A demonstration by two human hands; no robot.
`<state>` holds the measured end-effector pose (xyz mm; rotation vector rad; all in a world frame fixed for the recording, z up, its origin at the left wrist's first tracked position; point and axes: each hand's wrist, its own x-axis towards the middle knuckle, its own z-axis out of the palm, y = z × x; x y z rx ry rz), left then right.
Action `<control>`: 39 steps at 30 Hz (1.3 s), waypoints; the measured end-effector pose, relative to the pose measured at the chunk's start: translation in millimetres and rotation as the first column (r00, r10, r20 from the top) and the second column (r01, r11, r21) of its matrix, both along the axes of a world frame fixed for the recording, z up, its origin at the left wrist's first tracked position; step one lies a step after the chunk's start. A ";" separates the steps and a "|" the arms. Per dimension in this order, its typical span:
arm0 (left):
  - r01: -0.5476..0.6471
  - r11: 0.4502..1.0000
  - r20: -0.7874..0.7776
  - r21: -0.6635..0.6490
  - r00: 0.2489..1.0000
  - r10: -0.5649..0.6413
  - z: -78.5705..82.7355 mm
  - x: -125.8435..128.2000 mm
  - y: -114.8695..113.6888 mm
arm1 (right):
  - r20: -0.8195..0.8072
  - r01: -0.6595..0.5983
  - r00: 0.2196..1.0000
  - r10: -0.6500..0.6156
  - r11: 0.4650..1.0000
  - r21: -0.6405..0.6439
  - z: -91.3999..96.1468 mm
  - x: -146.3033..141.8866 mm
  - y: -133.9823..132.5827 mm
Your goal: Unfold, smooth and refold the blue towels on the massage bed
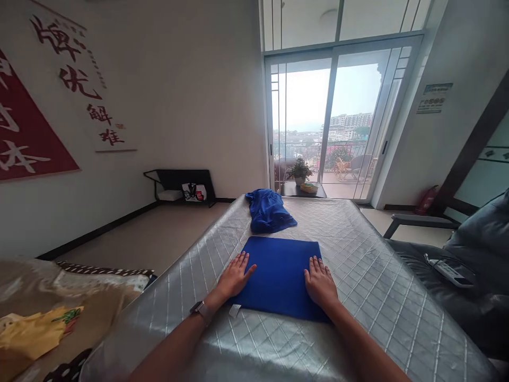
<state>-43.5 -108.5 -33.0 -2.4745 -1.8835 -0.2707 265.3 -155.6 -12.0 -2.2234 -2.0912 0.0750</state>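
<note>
Flat blue cloth (280,276) lies on the quilted silver cover (374,281), squared up in front of the person; can't tell from here if it's folded or how many layers. Left hand (235,277) flat on its left edge, fingers together, thumb out over the cloth. Right hand (320,281) flat on the right edge, same pose, thumb closer in. Both spread flat, palms down, gripping nothing.

Crumpled blue cloth (270,212) just past the far edge; can't tell if the two touch. White tag (234,311) pokes out at the near left corner, close to the watch (198,307) on the left wrist.

Risks, my guess: the cover looks slick, so uneven push from one palm could skew the whole cloth. Hands pressing inward would likely buckle the middle; pulling apart could stretch the edges out of square. Lifting one side alone might shift any loose layers underneath. The tag could get caught under a palm or snag on the watch and drag that corner out of line. Reaching forward too far could shove the flat cloth into the crumpled one and rumple its far edge.
</note>
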 end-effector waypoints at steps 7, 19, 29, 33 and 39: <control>-0.029 0.999 0.030 0.025 0.999 0.028 -2.6 -10.7 -7.2 | 0.038 -0.018 0.999 0.015 0.996 0.084 6.7 -2.7 -5.0; -0.027 0.988 0.023 0.149 0.999 0.023 9.7 -5.1 -15.5 | 0.054 -0.035 0.998 0.042 0.993 -0.114 5.3 -0.6 -77.7; 0.606 0.782 -0.007 0.147 0.791 -0.612 33.1 114.0 -71.3 | 0.018 -0.055 0.998 0.056 0.997 -0.059 3.2 -0.8 -80.5; 0.755 0.655 0.075 0.027 0.652 -0.755 38.2 142.1 -80.5 | 0.053 -0.124 0.990 0.129 0.989 -0.085 4.3 1.4 -82.2; 0.550 0.823 0.120 -0.143 0.835 -0.537 23.5 65.5 -71.2 | -0.004 -0.049 0.999 0.049 0.998 -0.049 0.8 0.2 -80.0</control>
